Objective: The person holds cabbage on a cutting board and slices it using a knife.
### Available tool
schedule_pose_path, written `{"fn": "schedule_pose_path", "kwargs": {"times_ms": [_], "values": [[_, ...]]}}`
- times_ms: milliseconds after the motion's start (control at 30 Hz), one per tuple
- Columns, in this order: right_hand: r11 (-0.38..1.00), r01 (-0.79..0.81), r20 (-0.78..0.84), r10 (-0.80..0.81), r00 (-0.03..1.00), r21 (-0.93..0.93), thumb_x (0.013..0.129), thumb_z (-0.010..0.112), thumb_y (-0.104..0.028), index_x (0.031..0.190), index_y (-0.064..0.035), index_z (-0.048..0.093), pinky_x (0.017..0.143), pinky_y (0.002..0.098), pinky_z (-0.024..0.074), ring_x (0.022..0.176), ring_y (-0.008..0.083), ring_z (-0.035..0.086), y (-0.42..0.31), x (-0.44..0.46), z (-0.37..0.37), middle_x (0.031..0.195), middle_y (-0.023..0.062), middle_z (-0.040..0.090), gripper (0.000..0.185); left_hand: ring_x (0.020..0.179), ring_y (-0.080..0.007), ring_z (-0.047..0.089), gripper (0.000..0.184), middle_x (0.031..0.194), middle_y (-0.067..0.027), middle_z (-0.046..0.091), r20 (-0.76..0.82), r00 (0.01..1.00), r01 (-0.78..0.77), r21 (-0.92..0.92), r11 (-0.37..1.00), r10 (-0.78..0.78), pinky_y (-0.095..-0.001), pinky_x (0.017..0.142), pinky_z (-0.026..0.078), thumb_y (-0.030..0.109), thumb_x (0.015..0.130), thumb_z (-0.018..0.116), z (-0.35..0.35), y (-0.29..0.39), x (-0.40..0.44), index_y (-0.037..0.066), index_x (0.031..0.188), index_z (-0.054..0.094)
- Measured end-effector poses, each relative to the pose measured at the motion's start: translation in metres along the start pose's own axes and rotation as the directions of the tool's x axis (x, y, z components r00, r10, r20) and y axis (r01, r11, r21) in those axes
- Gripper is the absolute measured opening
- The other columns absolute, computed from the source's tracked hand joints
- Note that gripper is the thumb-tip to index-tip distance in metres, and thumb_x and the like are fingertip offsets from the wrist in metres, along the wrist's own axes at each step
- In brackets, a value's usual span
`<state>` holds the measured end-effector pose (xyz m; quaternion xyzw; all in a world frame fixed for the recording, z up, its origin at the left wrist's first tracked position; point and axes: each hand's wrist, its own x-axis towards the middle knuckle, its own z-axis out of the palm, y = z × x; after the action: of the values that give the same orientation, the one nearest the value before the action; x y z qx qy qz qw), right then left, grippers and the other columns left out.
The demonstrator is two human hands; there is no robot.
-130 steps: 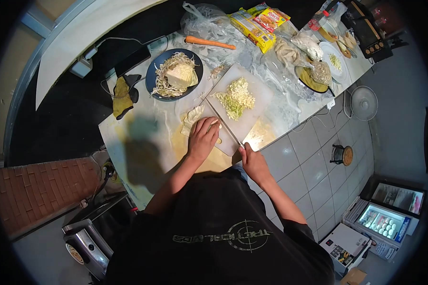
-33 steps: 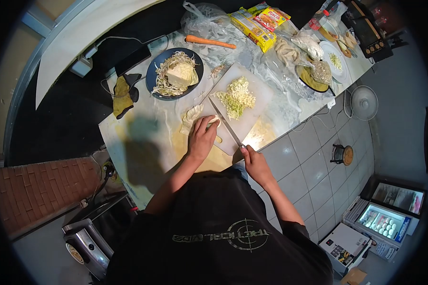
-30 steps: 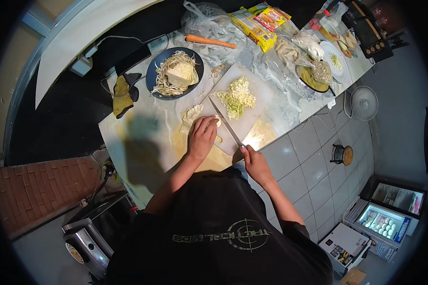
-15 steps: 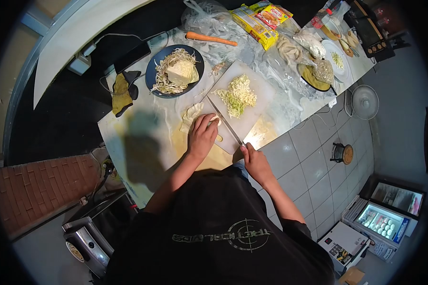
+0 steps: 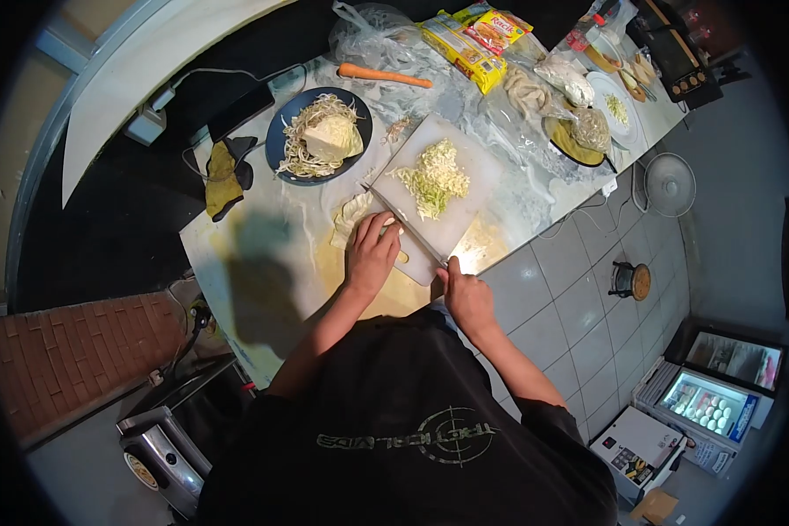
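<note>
My right hand (image 5: 467,295) is closed round the handle of a long knife (image 5: 412,226), whose blade slants up and left across a white cutting board (image 5: 465,223). Beside the blade, my left hand (image 5: 374,254) presses with bent fingers on a pale piece of cabbage (image 5: 392,223), mostly hidden under the fingertips. A loose cabbage leaf (image 5: 349,216) lies left of that hand, by the board's edge. Beyond the blade, a heap of shredded cabbage (image 5: 438,175) rests on the board.
A dark plate (image 5: 280,159) holds bean sprouts and a cut cabbage (image 5: 331,138). Behind it lie a carrot (image 5: 384,75), a plastic bag (image 5: 373,35) and yellow packets (image 5: 473,61). To the right are filled bags (image 5: 567,81) and a white plate (image 5: 621,131). A yellow-black glove (image 5: 222,178) lies at left.
The knife has shifted slightly left and its blade tip now points further past the board's left edge. My left hand stays on the cabbage piece.
</note>
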<state>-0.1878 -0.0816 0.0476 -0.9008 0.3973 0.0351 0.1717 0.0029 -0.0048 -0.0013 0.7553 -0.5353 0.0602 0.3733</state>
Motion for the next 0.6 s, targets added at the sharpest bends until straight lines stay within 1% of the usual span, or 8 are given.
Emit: {"fn": "schedule_pose_path", "kwargs": {"times_ms": [67,167,200,300,367,400,467,600], "values": [[1.000,-0.015,0.023,0.015,1.000,0.012,0.105,0.049,-0.037,0.104,-0.0054,0.050,0.053,0.0533,0.0527,0.061,0.0442,0.067,0.007,0.003,-0.004,0.064,0.0215,0.066,0.032,0.111,-0.0289,0.059,0.019,0.119,-0.0077,0.062,-0.004,1.000,-0.010,0.002,1.000,0.010,-0.0418,0.094,0.049,0.005,0.083,0.068,-0.001,-0.001,0.000,0.004,0.102,0.067],[0.935,-0.041,0.060,0.021,0.998,0.352,0.106,0.048,-0.036,0.099,-0.0007,0.055,0.063,0.0542,0.0493,0.072,0.0505,0.061,0.017,0.004,-0.013,0.073,0.0286,0.063,0.037,0.110,-0.0289,0.059,0.019,0.118,-0.0080,0.062,-0.011,1.000,-0.015,-0.004,1.000,0.015,-0.0416,0.093,0.049,0.005,0.083,0.067,0.000,0.001,0.002,0.004,0.102,0.066],[0.936,-0.040,0.059,0.021,0.998,0.351,0.106,0.048,-0.036,0.099,-0.0007,0.055,0.063,0.0542,0.0493,0.072,0.0505,0.061,0.018,0.003,-0.017,0.073,0.0286,0.063,0.037,0.110,-0.0287,0.059,0.020,0.118,-0.0082,0.061,-0.001,1.000,-0.014,0.009,1.000,0.014,-0.0415,0.093,0.049,0.006,0.084,0.067,0.000,0.000,0.002,0.004,0.104,0.065],[0.829,-0.107,0.165,0.018,0.986,0.549,0.107,0.046,-0.038,0.098,0.0011,0.058,0.064,0.0481,0.0473,0.066,0.0431,0.060,0.023,0.003,-0.020,0.069,0.0258,0.058,0.042,0.110,-0.0289,0.058,0.023,0.119,-0.0083,0.061,0.024,1.000,0.013,0.016,1.000,-0.013,-0.0420,0.095,0.047,0.009,0.085,0.067,-0.001,0.002,0.002,0.005,0.107,0.063],[0.713,-0.209,0.236,0.062,0.970,0.669,0.108,0.044,-0.041,0.096,0.0009,0.058,0.062,0.0406,0.0443,0.060,0.0273,0.053,0.029,0.003,-0.012,0.062,0.0156,0.052,0.046,0.111,-0.0291,0.057,0.025,0.119,-0.0082,0.060,0.040,0.999,0.035,0.009,0.999,-0.036,-0.0426,0.096,0.046,0.011,0.085,0.067,-0.002,0.004,0.003,0.005,0.109,0.062],[0.713,-0.208,0.236,0.061,0.970,0.670,0.108,0.044,-0.041,0.096,0.0009,0.058,0.062,0.0406,0.0443,0.060,0.0273,0.053,0.030,0.003,-0.013,0.062,0.0156,0.052,0.046,0.113,-0.0302,0.056,0.027,0.119,-0.0089,0.060,0.039,0.998,0.050,0.009,0.999,-0.050,-0.0439,0.098,0.044,0.012,0.086,0.068,-0.002,0.005,0.003,0.005,0.111,0.062],[0.628,-0.292,0.305,0.091,0.948,0.721,0.109,0.041,-0.043,0.099,-0.0002,0.059,0.059,0.0361,0.0424,0.060,0.0156,0.048,0.031,0.003,-0.017,0.061,0.0072,0.047,0.047,0.115,-0.0312,0.054,0.029,0.120,-0.0095,0.060,0.038,0.997,0.063,0.007,0.998,-0.063,-0.0453,0.100,0.042,0.013,0.086,0.070,-0.001,0.007,0.005,0.006,0.112,0.062],[0.572,-0.375,0.376,0.122,0.918,0.729,0.109,0.040,-0.043,0.100,-0.0008,0.060,0.059,0.0341,0.0414,0.060,0.0130,0.045,0.026,0.001,-0.026,0.061,0.0034,0.048,0.047,0.116,-0.0297,0.052,0.027,0.119,-0.0073,0.058,0.036,0.998,0.049,0.037,0.998,-0.050,-0.0459,0.100,0.040,0.017,0.085,0.071,-0.001,0.012,0.020,0.008,0.109,0.064]]}}
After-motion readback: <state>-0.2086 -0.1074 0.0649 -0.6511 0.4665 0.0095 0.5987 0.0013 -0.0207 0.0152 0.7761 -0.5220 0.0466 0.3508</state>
